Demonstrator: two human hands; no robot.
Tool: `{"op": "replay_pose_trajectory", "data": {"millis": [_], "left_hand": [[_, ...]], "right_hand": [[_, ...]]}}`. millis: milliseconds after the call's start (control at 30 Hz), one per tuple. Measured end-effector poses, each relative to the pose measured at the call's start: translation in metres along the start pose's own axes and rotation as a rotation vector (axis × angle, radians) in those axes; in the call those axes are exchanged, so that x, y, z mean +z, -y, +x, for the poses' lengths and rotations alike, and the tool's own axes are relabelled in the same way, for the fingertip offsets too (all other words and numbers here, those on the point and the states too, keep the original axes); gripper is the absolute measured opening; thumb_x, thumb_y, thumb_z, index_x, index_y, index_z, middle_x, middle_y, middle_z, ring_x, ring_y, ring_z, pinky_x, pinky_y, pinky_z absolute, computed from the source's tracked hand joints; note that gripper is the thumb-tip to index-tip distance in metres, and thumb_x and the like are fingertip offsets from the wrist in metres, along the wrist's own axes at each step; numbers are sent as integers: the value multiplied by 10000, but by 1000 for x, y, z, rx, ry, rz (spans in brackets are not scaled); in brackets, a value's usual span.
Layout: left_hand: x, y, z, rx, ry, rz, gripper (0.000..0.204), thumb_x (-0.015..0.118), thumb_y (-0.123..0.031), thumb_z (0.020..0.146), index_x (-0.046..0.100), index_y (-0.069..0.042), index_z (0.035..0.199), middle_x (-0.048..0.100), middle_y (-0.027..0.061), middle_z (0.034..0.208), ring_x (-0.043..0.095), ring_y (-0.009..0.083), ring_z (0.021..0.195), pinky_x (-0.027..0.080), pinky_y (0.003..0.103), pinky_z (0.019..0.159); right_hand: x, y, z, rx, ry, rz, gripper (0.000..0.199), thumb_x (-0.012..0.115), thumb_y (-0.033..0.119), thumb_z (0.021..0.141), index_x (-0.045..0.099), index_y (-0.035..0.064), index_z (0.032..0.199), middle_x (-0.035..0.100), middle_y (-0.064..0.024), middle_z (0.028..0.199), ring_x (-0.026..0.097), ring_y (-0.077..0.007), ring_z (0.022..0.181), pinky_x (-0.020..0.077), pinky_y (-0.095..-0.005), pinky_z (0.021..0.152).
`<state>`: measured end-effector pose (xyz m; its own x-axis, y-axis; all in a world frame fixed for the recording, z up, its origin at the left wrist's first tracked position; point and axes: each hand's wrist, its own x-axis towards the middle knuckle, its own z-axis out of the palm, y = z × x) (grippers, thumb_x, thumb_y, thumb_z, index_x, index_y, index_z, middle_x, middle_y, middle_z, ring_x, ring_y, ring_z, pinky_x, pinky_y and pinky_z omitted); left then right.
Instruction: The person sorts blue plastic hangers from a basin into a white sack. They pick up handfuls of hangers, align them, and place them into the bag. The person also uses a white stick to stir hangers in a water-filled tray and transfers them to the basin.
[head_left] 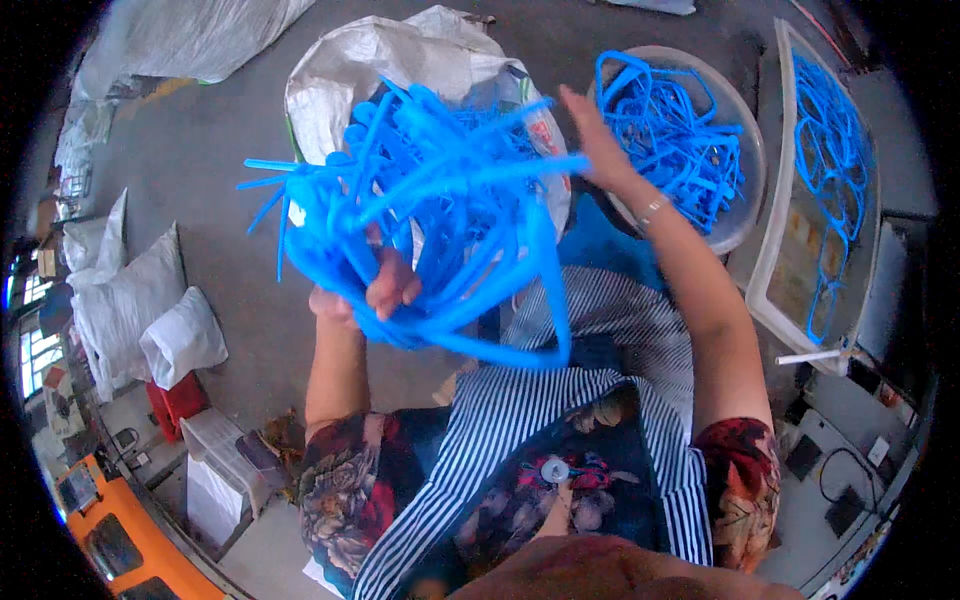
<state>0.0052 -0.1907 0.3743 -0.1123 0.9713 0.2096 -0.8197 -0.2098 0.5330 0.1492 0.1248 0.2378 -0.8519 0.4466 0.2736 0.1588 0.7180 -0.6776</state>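
My left hand (375,290) is closed round a big tangled bunch of bright blue plastic strips (335,235), thin like moulding runners, and holds it up in front of me. Its ends stick out on several sides, and one long loop hangs down at the right. Behind the bunch stands a white woven sack (400,48), its mouth rolled back and blue pieces inside. To the right, my right hand (600,148) is raised with fingers stretched out, holding nothing that I can see. It is by the left rim of a round pale tub (757,150) full of blue plastic runners (670,140).
At the far right, a pale-rimmed rectangular bin (785,240) holds more blue strips (832,150). Stuffed white sacks (130,300) rest on the grey floor at the left. An orange machine (125,540) and a red object (178,405) are at the lower left.
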Motion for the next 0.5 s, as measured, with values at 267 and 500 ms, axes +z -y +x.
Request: {"op": "replay_pose_trajectory", "data": {"millis": [267,500], "left_hand": [[17,-15,-6,-90,140,81,588,710,-261,723,452,-74,1217,559,117,700,582,229,586,424,380,639],[11,0,-45,-174,-722,235,656,742,-193,618,467,-18,1187,605,147,884,602,251,759,488,414,708]], "right_hand": [[46,-1,62,-134,298,37,298,557,94,795,539,83,1092,589,-153,1077,576,-319,973,475,-396,815],[-149,-143,44,335,-31,-819,322,521,350,862,581,69,1007,633,-203,890,610,-386,800,472,-508,673]]}}
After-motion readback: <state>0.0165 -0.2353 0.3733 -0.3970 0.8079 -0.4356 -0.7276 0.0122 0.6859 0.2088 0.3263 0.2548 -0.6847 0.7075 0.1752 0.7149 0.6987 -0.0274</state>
